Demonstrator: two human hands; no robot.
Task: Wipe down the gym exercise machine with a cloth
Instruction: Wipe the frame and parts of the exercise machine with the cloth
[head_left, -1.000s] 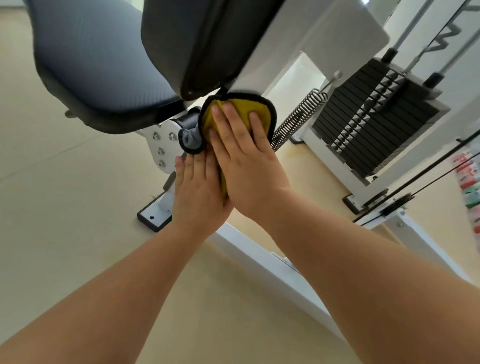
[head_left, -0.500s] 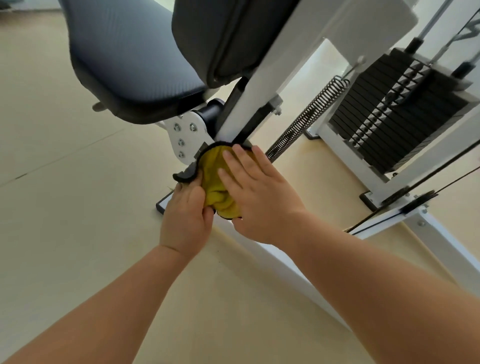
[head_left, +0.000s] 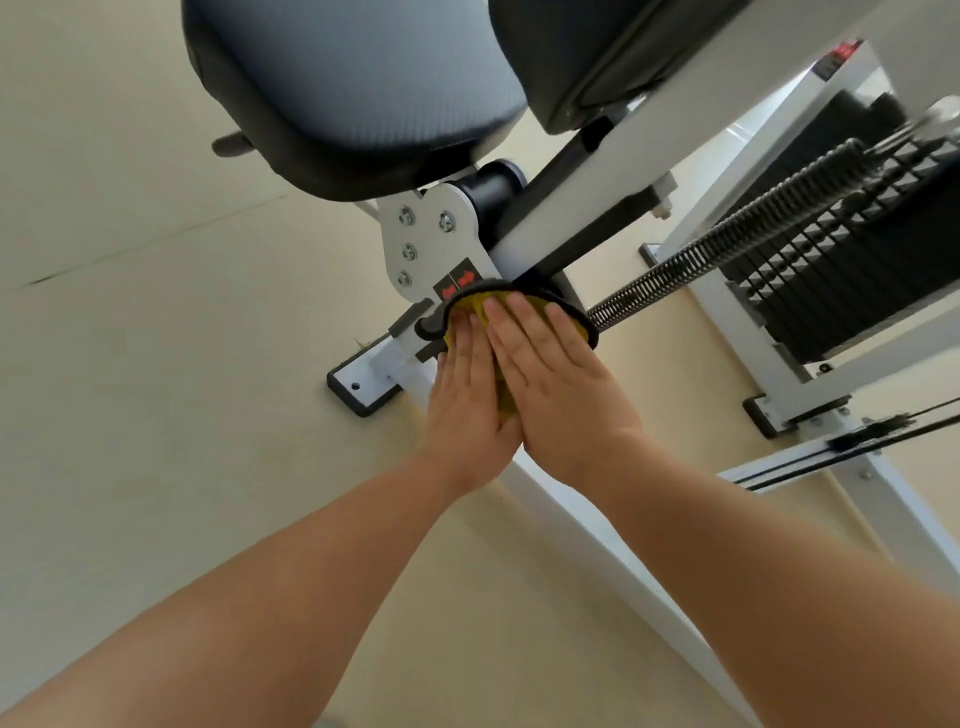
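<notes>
Both your grips lie flat: left hand and right hand press the cloth around the frame, spreading pressure.

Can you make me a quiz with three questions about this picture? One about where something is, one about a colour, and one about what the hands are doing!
1. Where is the cloth?
A. on the seat
B. on the white frame below the seat
C. on the floor

2. What colour is the cloth's middle?
A. yellow
B. blue
C. pink

3. How are the hands placed?
A. both flat on the cloth
B. one lifted in the air
C. both closed on the spring

Answers:
1. B, the cloth sits against the white frame under the bolted plate.
2. A, yellow shows inside a dark edge.
3. A, the left hand and right hand lie side by side with fingers stretched out.
</notes>
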